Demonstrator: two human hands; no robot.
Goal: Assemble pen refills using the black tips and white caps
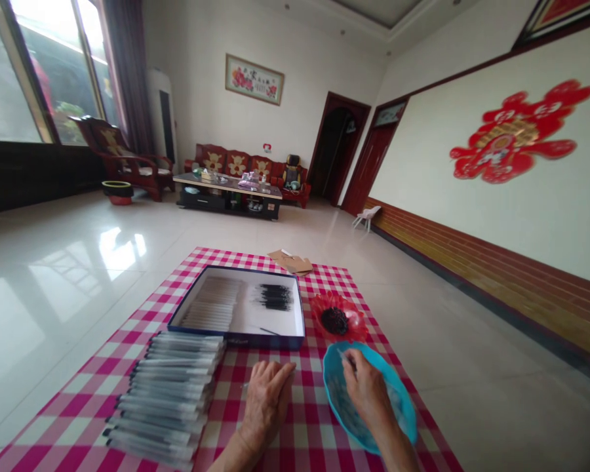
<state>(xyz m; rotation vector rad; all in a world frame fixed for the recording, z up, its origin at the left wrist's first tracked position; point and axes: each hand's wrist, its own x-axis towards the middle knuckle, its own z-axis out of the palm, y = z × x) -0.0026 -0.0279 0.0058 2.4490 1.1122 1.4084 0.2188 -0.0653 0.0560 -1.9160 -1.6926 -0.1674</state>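
My right hand (366, 387) is over a blue bowl (328, 387) with a scalloped rim, its fingers pinching a small clear plastic piece (343, 356). Pale translucent pieces (341, 400) lie in that bowl. Above the checked cloth, my left hand (268, 400) has its fingers drawn together; whatever they hold is hidden or too small to name. To its left lies a stack of translucent pen barrels (167, 393) with dark ends. Behind the hands, a shallow box (250, 341) contains clear tubes (211, 305) and thin black sticks (275, 297).
A red flower-shaped bowl (356, 324) with small black pieces (334, 320) stands behind the blue one. Pieces of brown cardboard (292, 262) lie at the far edge of the checked tablecloth (236, 419). Beyond are a low table (226, 190) and a wooden sofa (226, 162).
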